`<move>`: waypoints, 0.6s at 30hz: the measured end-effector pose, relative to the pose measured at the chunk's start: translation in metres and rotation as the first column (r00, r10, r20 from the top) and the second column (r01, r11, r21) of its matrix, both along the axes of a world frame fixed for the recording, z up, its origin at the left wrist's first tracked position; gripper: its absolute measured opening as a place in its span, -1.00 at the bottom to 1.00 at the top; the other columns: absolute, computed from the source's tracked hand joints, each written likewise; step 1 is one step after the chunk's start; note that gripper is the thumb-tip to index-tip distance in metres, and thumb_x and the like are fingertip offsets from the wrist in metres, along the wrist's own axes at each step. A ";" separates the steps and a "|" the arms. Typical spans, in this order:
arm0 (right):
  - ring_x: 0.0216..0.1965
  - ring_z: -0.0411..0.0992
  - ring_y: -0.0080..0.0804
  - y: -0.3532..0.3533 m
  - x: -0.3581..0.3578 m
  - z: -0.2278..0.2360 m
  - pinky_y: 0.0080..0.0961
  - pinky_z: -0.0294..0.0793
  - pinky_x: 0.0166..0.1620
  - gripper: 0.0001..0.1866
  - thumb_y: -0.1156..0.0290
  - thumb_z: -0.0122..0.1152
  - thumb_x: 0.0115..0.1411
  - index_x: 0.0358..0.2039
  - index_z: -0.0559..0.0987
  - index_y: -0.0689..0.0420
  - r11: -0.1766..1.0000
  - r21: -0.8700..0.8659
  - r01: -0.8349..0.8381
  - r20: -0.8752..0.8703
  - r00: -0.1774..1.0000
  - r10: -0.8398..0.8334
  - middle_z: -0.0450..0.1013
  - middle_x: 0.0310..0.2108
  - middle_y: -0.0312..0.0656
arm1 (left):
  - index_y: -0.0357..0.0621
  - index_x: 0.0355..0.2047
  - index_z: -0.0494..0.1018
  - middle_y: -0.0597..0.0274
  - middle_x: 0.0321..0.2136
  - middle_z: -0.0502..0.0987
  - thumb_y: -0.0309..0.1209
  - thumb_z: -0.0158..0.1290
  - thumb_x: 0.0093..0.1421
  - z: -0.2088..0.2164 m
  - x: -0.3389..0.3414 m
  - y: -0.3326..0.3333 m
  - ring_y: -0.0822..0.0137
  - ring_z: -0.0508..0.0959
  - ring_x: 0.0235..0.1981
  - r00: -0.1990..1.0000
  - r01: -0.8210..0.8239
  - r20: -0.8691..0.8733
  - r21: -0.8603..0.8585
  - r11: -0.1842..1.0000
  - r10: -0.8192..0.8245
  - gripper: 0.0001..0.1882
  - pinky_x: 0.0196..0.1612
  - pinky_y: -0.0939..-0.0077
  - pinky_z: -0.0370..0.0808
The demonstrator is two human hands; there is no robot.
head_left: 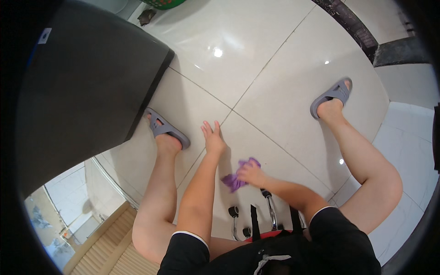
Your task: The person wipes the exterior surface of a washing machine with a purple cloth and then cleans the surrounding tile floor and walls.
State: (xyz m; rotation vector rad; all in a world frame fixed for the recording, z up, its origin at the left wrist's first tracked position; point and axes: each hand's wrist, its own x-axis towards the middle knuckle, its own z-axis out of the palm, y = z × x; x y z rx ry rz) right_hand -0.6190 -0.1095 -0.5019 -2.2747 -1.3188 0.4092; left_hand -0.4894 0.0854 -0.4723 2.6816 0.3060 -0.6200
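My left hand [213, 137] rests flat on the white tiled floor [275, 78], fingers spread, holding nothing. My right hand [251, 173] is closed around a crumpled purple cloth [234, 179] pressed to the floor just right of my left forearm. Both bare legs straddle the spot. A grey slipper [166, 129] is on my left foot and another grey slipper [331, 96] on my right foot.
A large dark grey cabinet [87, 87] stands at the left, its corner by my left foot. A chrome wheeled stool base [270, 213] sits under me. A dark threshold strip [353, 25] runs at the top right. A green basket [162, 3] peeks at the top.
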 end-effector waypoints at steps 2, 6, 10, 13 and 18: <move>-0.08 0.32 -0.26 -0.008 0.075 0.019 0.25 0.13 -0.01 -0.81 0.36 0.09 -0.03 -0.36 0.55 -0.20 0.956 -0.130 0.263 -0.037 0.962 -0.269 0.42 -0.29 -0.38 | -0.03 0.27 0.06 -0.28 0.28 -0.21 -0.59 0.06 -0.12 -0.002 -0.005 0.002 -0.27 -0.19 0.30 1.000 -0.016 0.003 0.014 1.000 0.016 -0.13 0.29 0.15 0.02; -0.01 0.29 -0.19 -0.108 0.213 0.046 -0.03 0.17 0.03 -0.58 0.52 0.00 0.00 -0.09 0.49 -0.10 0.678 -0.072 0.731 0.329 0.659 -0.676 0.37 -0.08 -0.22 | 0.00 0.28 0.02 -0.23 0.30 -0.27 -0.58 0.11 -0.16 0.007 0.002 -0.011 -0.23 -0.22 0.31 1.000 -0.018 -0.013 -0.014 1.000 0.018 -0.07 0.26 0.05 0.06; 0.10 0.19 -0.20 -0.147 0.205 0.031 -0.02 0.13 0.10 -0.55 0.49 0.02 0.05 -0.02 0.47 -0.18 0.439 -0.235 0.867 0.288 0.493 -0.821 0.30 0.01 -0.26 | 0.05 0.29 -0.03 -0.21 0.30 -0.30 -0.56 0.22 -0.19 0.010 0.001 -0.006 -0.22 -0.24 0.32 0.997 -0.041 -0.068 0.002 0.999 0.041 0.01 0.20 -0.07 0.16; 0.11 0.15 -0.10 -0.120 0.105 -0.008 0.00 0.10 0.13 -0.56 0.43 0.02 0.06 0.00 0.43 -0.12 0.327 -0.225 0.918 0.414 0.393 -0.821 0.26 0.02 -0.19 | 0.07 0.29 -0.04 -0.19 0.31 -0.31 -0.53 0.27 -0.20 0.012 0.006 -0.020 -0.21 -0.23 0.32 0.993 -0.059 -0.098 0.021 0.998 0.061 0.05 0.18 -0.11 0.20; 0.08 0.19 -0.22 -0.013 -0.052 0.011 0.03 0.10 0.01 -0.56 0.43 0.07 -0.04 -0.08 0.48 -0.17 0.801 -0.312 0.511 -0.105 0.819 -0.564 0.31 0.00 -0.30 | 0.10 0.29 -0.04 -0.17 0.31 -0.30 -0.51 0.31 -0.23 0.006 0.003 -0.009 -0.19 -0.22 0.32 0.995 -0.074 -0.069 0.057 0.996 0.078 0.08 0.18 -0.11 0.19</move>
